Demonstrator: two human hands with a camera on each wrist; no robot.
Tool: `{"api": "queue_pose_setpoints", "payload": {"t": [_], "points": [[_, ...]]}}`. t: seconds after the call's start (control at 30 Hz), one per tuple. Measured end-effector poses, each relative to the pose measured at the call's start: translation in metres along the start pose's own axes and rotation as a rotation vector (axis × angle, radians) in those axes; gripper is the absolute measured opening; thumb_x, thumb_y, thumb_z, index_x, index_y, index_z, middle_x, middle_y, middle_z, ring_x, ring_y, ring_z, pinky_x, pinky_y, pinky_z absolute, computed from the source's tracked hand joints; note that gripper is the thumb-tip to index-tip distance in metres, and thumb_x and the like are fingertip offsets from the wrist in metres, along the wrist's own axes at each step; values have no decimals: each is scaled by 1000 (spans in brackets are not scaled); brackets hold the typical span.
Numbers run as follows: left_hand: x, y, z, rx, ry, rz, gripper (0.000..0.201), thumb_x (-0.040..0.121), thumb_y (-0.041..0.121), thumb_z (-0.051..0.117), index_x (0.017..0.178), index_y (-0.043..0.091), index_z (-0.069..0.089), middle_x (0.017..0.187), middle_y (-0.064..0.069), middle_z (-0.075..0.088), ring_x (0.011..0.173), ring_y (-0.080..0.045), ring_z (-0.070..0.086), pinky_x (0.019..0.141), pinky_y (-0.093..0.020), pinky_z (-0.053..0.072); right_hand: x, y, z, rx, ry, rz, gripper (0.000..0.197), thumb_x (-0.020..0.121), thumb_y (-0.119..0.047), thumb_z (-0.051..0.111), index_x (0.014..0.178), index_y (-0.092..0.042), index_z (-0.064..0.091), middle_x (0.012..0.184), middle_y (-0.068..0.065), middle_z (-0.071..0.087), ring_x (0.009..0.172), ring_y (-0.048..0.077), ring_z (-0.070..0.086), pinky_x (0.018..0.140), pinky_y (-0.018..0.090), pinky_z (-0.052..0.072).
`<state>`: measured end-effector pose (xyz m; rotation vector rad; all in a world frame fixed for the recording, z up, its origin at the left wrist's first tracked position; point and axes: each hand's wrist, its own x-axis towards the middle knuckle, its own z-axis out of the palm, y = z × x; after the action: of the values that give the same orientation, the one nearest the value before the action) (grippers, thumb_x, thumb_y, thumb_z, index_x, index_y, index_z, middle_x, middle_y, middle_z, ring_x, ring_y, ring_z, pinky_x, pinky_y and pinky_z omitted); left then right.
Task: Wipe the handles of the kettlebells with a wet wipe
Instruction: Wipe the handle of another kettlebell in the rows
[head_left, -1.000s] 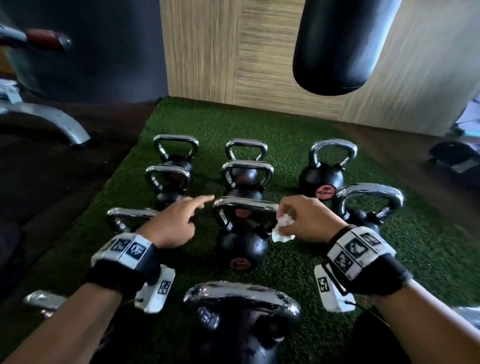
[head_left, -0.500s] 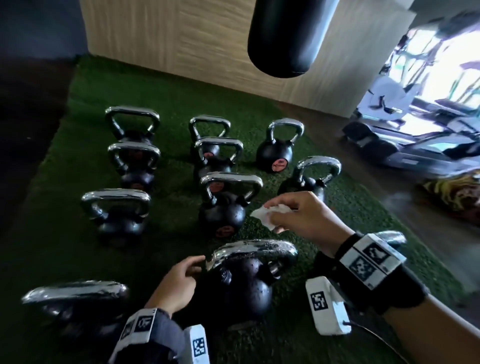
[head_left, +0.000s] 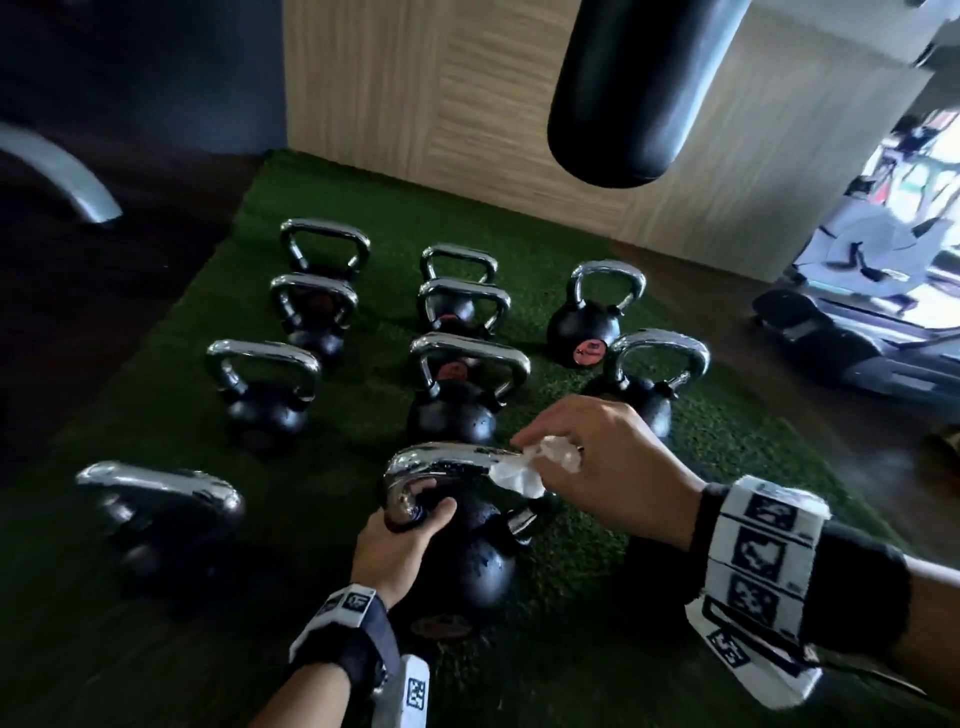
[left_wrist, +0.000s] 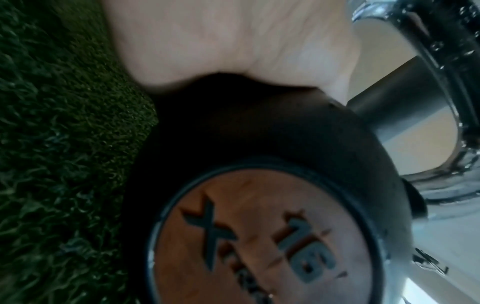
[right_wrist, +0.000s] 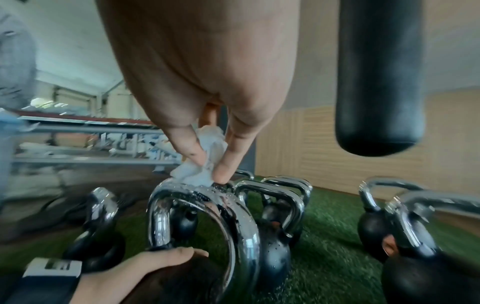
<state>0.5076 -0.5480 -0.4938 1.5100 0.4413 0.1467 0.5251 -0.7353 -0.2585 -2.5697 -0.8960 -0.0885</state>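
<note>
- The near kettlebell (head_left: 457, 551) stands on the green turf (head_left: 597, 597), nearest in the middle row. The left hand (head_left: 400, 540) is curled round the left foot of its chrome handle (head_left: 441, 462), bracing it.
- The right hand (head_left: 608, 467) pinches a crumpled wet wipe (head_left: 524, 467) against the right end of that handle's top bar.
- Droplets bead on the chrome — a wet bar may let the bracing fingers slide, so the bell could rock on the soft turf.
- The wipe is bunched small; bare fingertips may rub the metal instead, leaving the underside of the bar unwiped.
- Neighbouring kettlebells (head_left: 457, 384) stand near — a wide stroke could knock knuckles on their handles.
</note>
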Motion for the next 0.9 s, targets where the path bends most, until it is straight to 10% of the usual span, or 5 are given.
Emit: {"api": "queue_pose_setpoints", "payload": {"t": [0.27,0.6,0.77,0.9], "points": [[2,-4,5,-26,21,63,53,61,72,77,106,45,76,108,16,77,111,-6,68,107,-36,49,18,4,24,74,47,-78,17,81,-10,71,96,-15,77,100,-2,72,93,13,66,87,29,53],[6,-9,7,-111,68,60,33,74,42,87,103,30,79,107,15,78,105,2,70,84,-12,48,30,8,29,39,-67,-124,28,92,-15,69,120,-15,74,120,1,70,112,15,65,98,22,47],[7,-13,7,-125,62,84,30,76,40,86,104,31,80,110,12,78,107,1,70,91,-16,47,23,16,31,-94,-114,-124,26,94,-13,63,114,-22,76,111,-1,74,105,18,69,93,32,54],[9,-14,9,-149,78,100,32,71,43,82,103,37,80,108,12,79,105,1,70,95,-22,47,12,41,26,1,-39,32,23,89,-14,69,108,-23,79,108,-5,76,101,11,70,91,19,52]]}}
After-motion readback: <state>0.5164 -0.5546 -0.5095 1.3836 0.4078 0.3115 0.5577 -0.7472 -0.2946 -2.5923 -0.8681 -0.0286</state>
